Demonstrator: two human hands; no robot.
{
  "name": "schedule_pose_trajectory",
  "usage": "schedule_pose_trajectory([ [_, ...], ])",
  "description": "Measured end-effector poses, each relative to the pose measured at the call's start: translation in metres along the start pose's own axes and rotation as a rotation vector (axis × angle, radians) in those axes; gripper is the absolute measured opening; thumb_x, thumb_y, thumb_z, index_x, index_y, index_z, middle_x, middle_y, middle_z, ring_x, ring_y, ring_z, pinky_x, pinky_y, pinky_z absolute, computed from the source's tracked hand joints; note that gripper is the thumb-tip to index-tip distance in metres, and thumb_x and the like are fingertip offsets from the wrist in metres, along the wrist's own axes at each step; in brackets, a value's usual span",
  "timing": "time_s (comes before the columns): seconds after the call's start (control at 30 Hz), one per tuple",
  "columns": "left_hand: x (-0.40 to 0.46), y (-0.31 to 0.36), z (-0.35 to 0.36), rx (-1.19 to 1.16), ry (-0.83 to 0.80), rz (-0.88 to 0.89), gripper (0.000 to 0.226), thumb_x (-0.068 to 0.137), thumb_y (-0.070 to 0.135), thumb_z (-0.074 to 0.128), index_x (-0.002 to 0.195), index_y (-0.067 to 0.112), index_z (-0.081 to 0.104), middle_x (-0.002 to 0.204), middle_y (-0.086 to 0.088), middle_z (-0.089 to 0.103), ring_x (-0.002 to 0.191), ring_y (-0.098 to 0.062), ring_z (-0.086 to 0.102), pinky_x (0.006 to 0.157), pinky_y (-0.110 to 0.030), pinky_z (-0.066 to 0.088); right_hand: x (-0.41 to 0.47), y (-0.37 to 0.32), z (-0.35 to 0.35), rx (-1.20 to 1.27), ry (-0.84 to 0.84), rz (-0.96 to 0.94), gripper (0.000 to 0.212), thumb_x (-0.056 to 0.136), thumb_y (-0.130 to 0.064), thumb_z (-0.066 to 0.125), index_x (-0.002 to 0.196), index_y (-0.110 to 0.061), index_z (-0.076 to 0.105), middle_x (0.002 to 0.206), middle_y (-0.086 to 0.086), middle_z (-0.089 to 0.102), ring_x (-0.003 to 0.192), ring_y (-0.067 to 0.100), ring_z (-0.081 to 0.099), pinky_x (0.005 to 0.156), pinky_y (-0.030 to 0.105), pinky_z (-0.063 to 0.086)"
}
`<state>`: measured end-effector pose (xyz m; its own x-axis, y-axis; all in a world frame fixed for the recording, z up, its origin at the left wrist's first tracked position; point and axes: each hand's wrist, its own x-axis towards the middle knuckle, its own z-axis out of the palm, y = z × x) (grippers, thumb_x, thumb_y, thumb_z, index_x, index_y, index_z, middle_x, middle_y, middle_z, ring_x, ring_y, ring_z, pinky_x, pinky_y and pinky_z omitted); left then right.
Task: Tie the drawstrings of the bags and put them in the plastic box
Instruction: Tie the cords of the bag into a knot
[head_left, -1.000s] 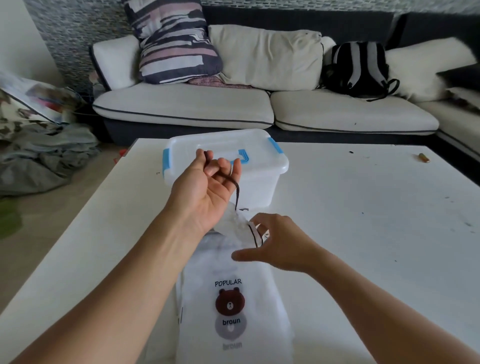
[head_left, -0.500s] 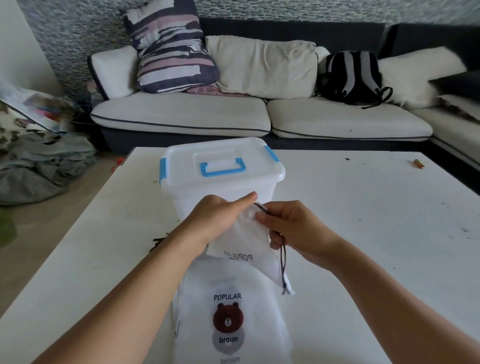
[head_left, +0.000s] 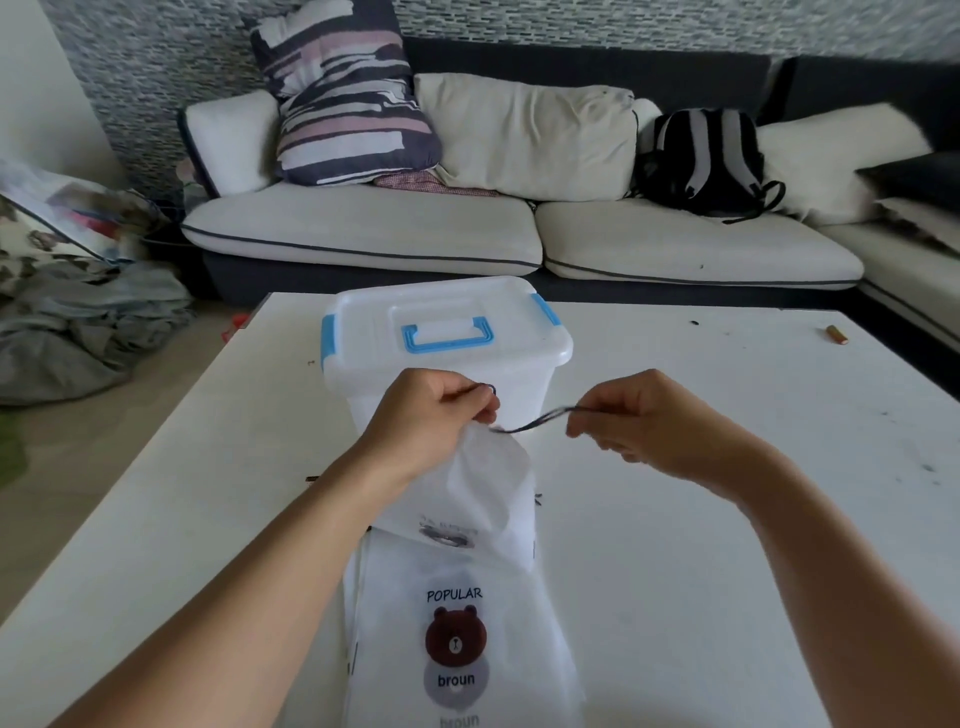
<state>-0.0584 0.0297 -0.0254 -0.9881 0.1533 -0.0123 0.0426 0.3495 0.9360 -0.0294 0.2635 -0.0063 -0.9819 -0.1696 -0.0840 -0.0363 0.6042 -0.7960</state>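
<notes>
Behind the two hands, the lower front wall of the translucent white plastic box with blue latches and a blue lid handle (head_left: 447, 338) was partly hidden, its lid shut; the gathered mouth of the thin white drawstring bag (head_left: 485, 478) vanished inside the left fist, so the knot, if any, could not be made out; the print on this lifted bag was folded and blurred; the lowest word on the flat white bag printed with a brown bear and "POPULAR" (head_left: 457, 644) was cut off by the frame's edge.

The left hand (head_left: 431, 418) was curled tight round the bag's neck, knuckles up, forearm reaching in from lower left; the right hand (head_left: 639, 423) pinched the dark drawstring cord (head_left: 535, 421) between thumb and fingers, the other fingers curled; the cord ran taut between the hands.

The held bag hung from the left hand just in front of the box, its lower end draping onto the printed bag lying flat on the white tabletop (head_left: 727, 519) between the forearms.
</notes>
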Motion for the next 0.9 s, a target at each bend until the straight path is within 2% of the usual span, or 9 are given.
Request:
schedule_pose_trajectory([
  [0.1,-0.006,0.003,0.004,0.013,-0.137,-0.043,0.021,0.095,0.028,0.068,0.078,0.022,0.079,0.081,0.006,0.076,0.077,-0.005,0.067,0.076,-0.016,0.047,-0.004,-0.012,-0.008,0.524,-0.186,-0.057,0.029,0.096,-0.029,0.056,0.072,-0.014,0.061,0.069,0.005,0.050,0.058,0.015,0.038,0.056,0.024,0.036],
  [0.17,-0.011,0.007,0.008,0.011,-0.229,-0.082,0.019,0.091,0.030,0.072,0.076,0.022,0.079,0.077,0.003,0.071,0.071,-0.010,0.061,0.071,-0.020,0.046,-0.002,-0.020,-0.003,0.658,-0.215,-0.120,0.030,0.100,-0.028,0.050,0.073,-0.017,0.060,0.074,0.004,0.053,0.061,0.015,0.043,0.057,0.023,0.035],
  [0.3,-0.020,0.018,0.010,-0.121,-0.418,-0.203,0.019,0.096,0.028,0.065,0.096,0.018,0.081,0.081,0.001,0.067,0.077,-0.013,0.060,0.077,-0.026,0.049,0.010,-0.025,0.018,0.563,0.052,-0.156,0.034,0.106,-0.025,0.045,0.080,-0.015,0.065,0.091,0.003,0.069,0.084,0.018,0.061,0.070,0.028,0.047],
  [0.4,-0.023,0.020,0.014,-0.265,-0.484,-0.309,0.027,0.101,0.025,0.055,0.103,0.015,0.079,0.075,0.002,0.059,0.082,-0.017,0.058,0.084,-0.035,0.043,0.010,-0.021,0.024,0.645,0.047,-0.102,0.033,0.106,-0.027,0.044,0.084,-0.013,0.065,0.105,0.010,0.075,0.103,0.023,0.069,0.088,0.036,0.053],
  [0.53,-0.024,0.023,0.024,-0.297,-0.557,-0.293,0.034,0.094,0.026,0.049,0.104,0.010,0.077,0.087,-0.003,0.062,0.076,-0.012,0.057,0.084,-0.034,0.040,0.003,-0.026,0.032,0.616,-0.016,-0.117,0.033,0.105,-0.027,0.047,0.092,-0.005,0.069,0.101,0.016,0.073,0.085,0.019,0.069,0.052,0.028,0.039],
  [0.63,-0.026,0.027,0.029,-0.394,-0.585,-0.245,0.034,0.079,0.023,0.054,0.106,0.006,0.068,0.089,-0.003,0.067,0.075,-0.014,0.050,0.078,-0.030,0.041,0.001,-0.029,0.036,0.523,-0.017,-0.098,0.030,0.103,-0.030,0.052,0.105,-0.007,0.072,0.103,0.014,0.072,0.070,0.017,0.062,0.048,0.025,0.037],
  [0.73,-0.026,0.026,0.032,-0.545,-0.492,-0.223,0.022,0.099,0.018,0.056,0.115,0.005,0.064,0.071,-0.003,0.057,0.070,-0.014,0.048,0.072,-0.025,0.043,0.001,-0.023,0.029,0.558,-0.073,-0.010,0.037,0.094,-0.044,0.064,0.125,-0.024,0.062,0.112,0.013,0.072,0.079,0.028,0.067,0.074,0.036,0.060],
  [0.8,-0.025,0.024,0.029,-0.570,-0.430,-0.244,0.021,0.103,0.022,0.052,0.101,0.009,0.067,0.063,0.001,0.045,0.063,-0.011,0.047,0.066,-0.021,0.046,0.001,-0.014,0.020,0.555,-0.122,0.093,0.059,0.084,-0.058,0.071,0.134,-0.031,0.053,0.117,0.015,0.071,0.093,0.035,0.072,0.093,0.051,0.055],
  [0.9,-0.019,0.018,0.021,-0.520,-0.344,-0.263,0.027,0.101,0.026,0.056,0.092,0.010,0.076,0.064,0.001,0.049,0.066,-0.013,0.050,0.070,-0.025,0.045,-0.002,-0.006,0.010,0.521,-0.231,0.134,0.063,0.081,-0.049,0.076,0.133,-0.022,0.056,0.106,0.012,0.074,0.089,0.030,0.068,0.089,0.046,0.054],
])
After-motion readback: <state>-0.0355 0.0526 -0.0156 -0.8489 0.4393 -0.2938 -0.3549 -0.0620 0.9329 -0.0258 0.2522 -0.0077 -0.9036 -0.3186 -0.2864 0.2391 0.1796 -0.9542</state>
